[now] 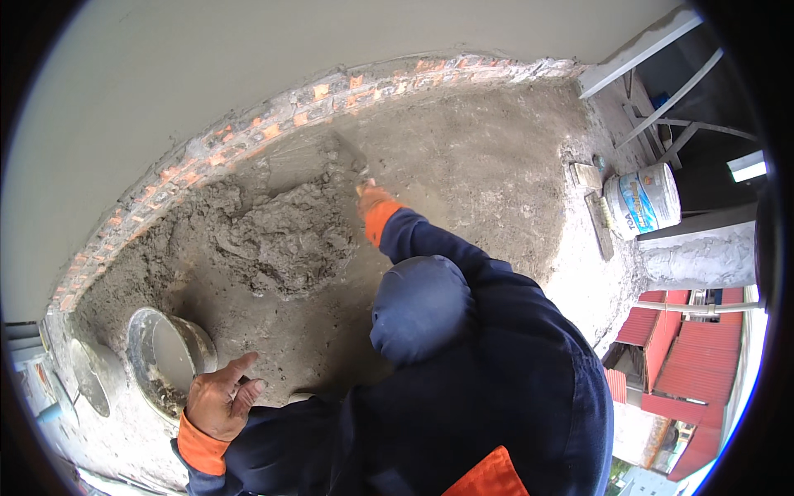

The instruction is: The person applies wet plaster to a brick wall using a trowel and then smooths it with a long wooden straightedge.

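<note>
My right hand (pixel 374 198), in an orange cuff, is closed on a trowel (pixel 351 149), whose blurred blade meets the wet mortar near the brick edging. A lumpy heap of grey mortar (pixel 281 240) lies left of that hand on the rough floor (pixel 471 165). My left hand (pixel 225 395) is low at the left, fingers apart and loosely bent with nothing in them, beside a dirty bucket (pixel 194 343) holding grey liquid. My dark-blue knee (pixel 418 310) is in the middle, below my right arm.
An exposed brick strip (pixel 273 128) curves beneath the plastered wall (pixel 207 66). At the right stand a white bucket (pixel 662 194), flat tools (pixel 597 223) and metal supports (pixel 674 99). Red corrugated roofs (pixel 686 364) show beyond the edge. Another container (pixel 91 384) is at far left.
</note>
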`<action>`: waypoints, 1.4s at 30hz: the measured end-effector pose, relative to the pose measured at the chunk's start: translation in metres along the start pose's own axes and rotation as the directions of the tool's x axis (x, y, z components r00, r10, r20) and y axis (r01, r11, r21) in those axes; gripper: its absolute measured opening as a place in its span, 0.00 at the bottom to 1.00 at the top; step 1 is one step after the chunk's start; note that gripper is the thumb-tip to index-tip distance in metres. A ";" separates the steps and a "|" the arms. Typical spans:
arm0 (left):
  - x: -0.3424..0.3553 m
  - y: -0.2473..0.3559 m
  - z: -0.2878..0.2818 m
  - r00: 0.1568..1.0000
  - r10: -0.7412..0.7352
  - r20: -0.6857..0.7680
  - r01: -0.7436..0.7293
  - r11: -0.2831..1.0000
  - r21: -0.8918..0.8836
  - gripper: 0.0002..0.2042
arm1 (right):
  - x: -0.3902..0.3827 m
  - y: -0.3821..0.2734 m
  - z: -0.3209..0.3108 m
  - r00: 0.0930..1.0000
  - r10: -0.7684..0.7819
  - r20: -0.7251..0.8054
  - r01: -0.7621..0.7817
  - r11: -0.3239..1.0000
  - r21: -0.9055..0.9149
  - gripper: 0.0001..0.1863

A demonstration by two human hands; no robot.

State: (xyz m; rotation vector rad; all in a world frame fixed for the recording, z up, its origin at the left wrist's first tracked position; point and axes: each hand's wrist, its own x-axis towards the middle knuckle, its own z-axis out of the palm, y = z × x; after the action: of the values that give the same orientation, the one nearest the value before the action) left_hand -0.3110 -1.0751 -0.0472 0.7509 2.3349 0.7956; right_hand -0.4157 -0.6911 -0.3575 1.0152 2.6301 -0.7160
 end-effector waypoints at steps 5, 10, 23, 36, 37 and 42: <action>0.006 -0.004 0.002 0.998 -0.015 0.063 0.012 0.999 0.047 0.19 | -0.059 -0.002 -0.009 0.821 -0.513 0.250 0.553 0.824 -0.122 0.26; 0.001 -0.013 0.015 0.998 0.041 0.055 -0.048 0.991 0.125 0.20 | -0.081 0.019 -0.065 0.794 -0.535 0.290 0.593 0.787 -0.171 0.24; 0.019 0.023 0.045 0.942 -0.227 0.246 0.134 0.930 0.343 0.23 | -0.048 0.051 -0.114 0.915 -0.129 0.382 0.273 0.896 -0.351 0.17; 0.005 0.192 0.021 0.916 -0.395 -0.066 0.395 0.918 -0.020 0.20 | -0.228 0.013 -0.401 0.892 -0.057 0.449 0.233 0.909 -0.346 0.15; 0.002 0.198 0.011 0.917 -0.398 -0.023 0.399 0.917 0.021 0.19 | -0.235 0.029 -0.413 0.895 0.036 0.444 0.122 0.938 -0.323 0.18; 0.032 0.220 -0.035 0.948 -0.313 0.063 0.294 0.933 0.209 0.16 | -0.251 0.133 -0.442 0.924 0.175 0.339 -0.210 0.975 0.069 0.30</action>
State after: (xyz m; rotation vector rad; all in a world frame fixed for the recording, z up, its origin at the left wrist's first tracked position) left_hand -0.2848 -0.9201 0.1134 0.4748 2.3859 0.3888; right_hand -0.1590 -0.5183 0.0673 1.0589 2.1916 -0.8969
